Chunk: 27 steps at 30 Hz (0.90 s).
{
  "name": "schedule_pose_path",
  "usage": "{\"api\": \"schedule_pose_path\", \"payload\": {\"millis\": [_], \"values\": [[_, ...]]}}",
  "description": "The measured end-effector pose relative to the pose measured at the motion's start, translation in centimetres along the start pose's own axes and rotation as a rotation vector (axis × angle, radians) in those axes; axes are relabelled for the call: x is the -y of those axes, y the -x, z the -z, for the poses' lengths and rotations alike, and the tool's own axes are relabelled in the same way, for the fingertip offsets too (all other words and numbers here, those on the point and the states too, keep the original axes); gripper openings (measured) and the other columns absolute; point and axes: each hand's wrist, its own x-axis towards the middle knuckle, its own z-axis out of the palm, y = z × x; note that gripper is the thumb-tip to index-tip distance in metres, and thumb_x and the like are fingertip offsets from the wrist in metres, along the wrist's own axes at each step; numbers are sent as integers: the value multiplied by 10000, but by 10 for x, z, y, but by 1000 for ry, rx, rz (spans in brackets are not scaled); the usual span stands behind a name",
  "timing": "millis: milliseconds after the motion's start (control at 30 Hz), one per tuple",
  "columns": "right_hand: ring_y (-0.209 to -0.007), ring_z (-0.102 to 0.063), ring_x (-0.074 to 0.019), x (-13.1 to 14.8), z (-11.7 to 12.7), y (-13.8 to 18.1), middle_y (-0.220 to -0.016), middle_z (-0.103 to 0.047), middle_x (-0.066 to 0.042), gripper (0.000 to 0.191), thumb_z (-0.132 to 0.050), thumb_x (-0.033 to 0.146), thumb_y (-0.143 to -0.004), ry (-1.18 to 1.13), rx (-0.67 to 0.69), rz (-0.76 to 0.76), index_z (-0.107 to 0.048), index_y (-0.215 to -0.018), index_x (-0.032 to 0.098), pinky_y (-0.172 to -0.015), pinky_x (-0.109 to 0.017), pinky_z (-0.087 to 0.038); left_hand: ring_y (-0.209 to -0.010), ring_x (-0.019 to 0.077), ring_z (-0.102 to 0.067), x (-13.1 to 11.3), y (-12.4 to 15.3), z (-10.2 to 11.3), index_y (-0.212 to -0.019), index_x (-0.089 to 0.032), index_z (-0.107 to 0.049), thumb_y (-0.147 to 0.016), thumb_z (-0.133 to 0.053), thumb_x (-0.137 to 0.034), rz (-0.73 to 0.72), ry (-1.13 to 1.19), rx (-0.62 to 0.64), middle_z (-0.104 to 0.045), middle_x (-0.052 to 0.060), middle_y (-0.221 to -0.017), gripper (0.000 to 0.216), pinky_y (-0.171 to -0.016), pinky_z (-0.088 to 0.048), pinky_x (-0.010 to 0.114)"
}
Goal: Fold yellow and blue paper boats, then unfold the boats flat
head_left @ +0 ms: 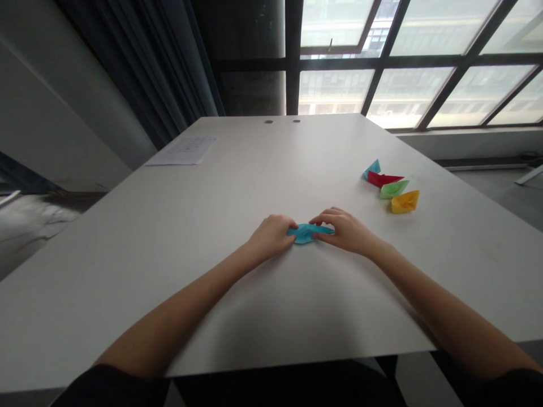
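A blue paper boat [304, 233] lies low over the white table between both hands, its ends pointing left and right. My left hand [275, 236] pinches its left end between thumb and fingers. On the other side, my right hand [339, 229] has thumb and fingers closed around the right part, with the pointed tip showing between them. My fingers hide parts of the folds. Off to the right stands a row of folded paper boats: a light blue one [372, 168], a red one [384, 179], a green one [394, 189] and a yellow one [405, 202].
The white table [263, 175] stretches far ahead. Printed paper sheets [184, 150] lie at its left edge. Two round grommets [268, 121] sit near the far edge. Beyond are a dark blue curtain [144, 56] and large windows [335, 90].
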Motion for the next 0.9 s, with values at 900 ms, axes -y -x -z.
{"api": "schedule_pose_path", "payload": {"millis": [900], "values": [[-767,-614,-197,46,-10,-58,-764,-683,-65,122,-539,165,-712,468,518,-21,-656,-744,172,-720,-296,-377,-727,188,-604,12,0,4,-837,-173,-635,-562,-686,-390,162,96,100,-672,32,-790,355,-572,-412,222]]}}
